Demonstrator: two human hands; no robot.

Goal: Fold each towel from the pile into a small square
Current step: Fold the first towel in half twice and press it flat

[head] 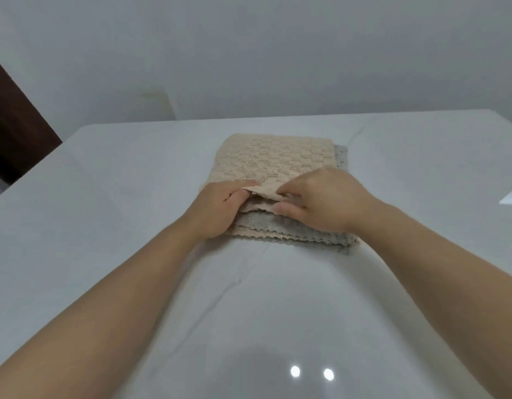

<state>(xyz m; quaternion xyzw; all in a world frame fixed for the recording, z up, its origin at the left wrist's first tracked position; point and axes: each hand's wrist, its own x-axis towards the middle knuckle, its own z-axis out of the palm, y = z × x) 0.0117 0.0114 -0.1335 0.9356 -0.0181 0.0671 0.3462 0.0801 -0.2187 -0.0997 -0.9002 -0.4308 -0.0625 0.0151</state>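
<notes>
At the pile's near edge, I see both hands, left and right, pinching the top towel, seemingly about to lift it clear.

Beige towel, centre frame: soft cloth, nubbly raised weave, matt, scalloped edges. Grey towel beneath it: same fuzzy matt cloth. Table: white, smooth, high gloss, mirroring two light spots at lower centre; wall at top matt.

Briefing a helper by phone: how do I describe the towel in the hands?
On the white table sits one pile of towels. The beige towel lies on top. Unlike the grey towel beneath, its near edge is pinched by the left hand and right hand.
</notes>
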